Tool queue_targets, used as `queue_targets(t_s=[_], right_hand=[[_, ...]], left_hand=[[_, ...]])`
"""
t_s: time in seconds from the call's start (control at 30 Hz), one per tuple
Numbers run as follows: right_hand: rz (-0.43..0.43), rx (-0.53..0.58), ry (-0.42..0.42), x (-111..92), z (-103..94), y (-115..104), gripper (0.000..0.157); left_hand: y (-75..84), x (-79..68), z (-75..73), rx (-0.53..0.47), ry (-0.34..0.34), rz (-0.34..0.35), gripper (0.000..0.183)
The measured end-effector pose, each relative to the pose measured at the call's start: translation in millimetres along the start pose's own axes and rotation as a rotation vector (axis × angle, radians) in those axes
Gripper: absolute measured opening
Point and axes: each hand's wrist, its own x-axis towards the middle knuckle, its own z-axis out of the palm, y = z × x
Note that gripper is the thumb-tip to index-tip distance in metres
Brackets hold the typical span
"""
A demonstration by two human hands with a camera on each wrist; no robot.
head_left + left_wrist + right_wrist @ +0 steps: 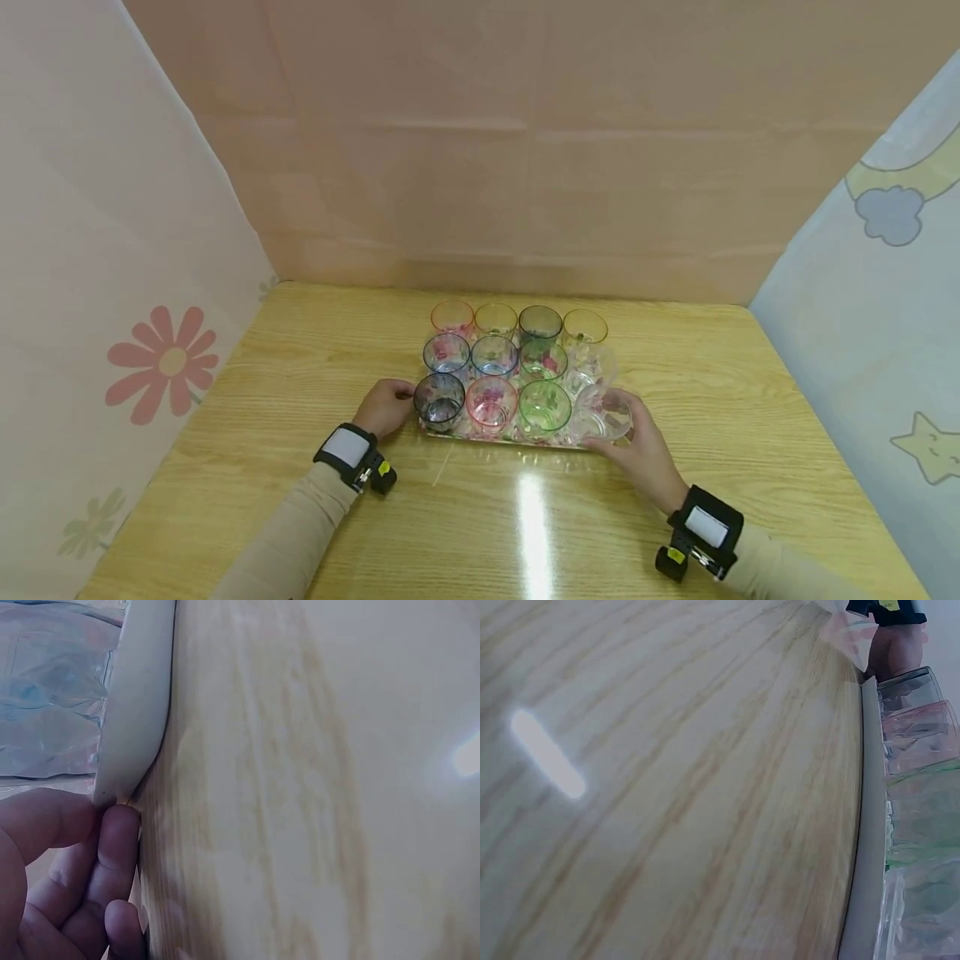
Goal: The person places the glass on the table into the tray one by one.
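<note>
A shallow tray with a floral pattern and a pale rim lies on the table, filled with rows of tinted glasses. My left hand is at its left side, beside a dark glass; in the left wrist view, thumb and finger pinch the rim's corner. At the front right corner, my right hand has thumb and fingers round a clear glass. Next to that glass stands a green glass, then a pink-red one. The right wrist view shows none of the right hand's fingers.
Behind the front row stand blue glasses, another green and a clear one; red, yellow and dark glasses form the back row. The wooden table meets a pinkish-brown backdrop, with patterned panels at both sides.
</note>
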Motion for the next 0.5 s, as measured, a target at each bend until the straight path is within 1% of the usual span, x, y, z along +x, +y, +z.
queue_targets(t_s=[0.23, 0.4, 0.5], right_hand=[[0.028, -0.043, 0.022, 0.8, 6.0, 2.2, 0.077], [0.041, -0.109, 0.046, 1.1, 8.8, 2.4, 0.078], [0.046, -0.129, 0.056, 1.1, 10.0, 2.5, 0.079]], left_hand=[[0.0, -1.0, -0.6, 0.0, 0.0, 0.025, 0.011], [-1.0, -1.0, -0.4, 0.002, 0.006, 0.025, 0.011], [-1.4, -1.0, -0.7, 0.01, 0.005, 0.022, 0.011]])
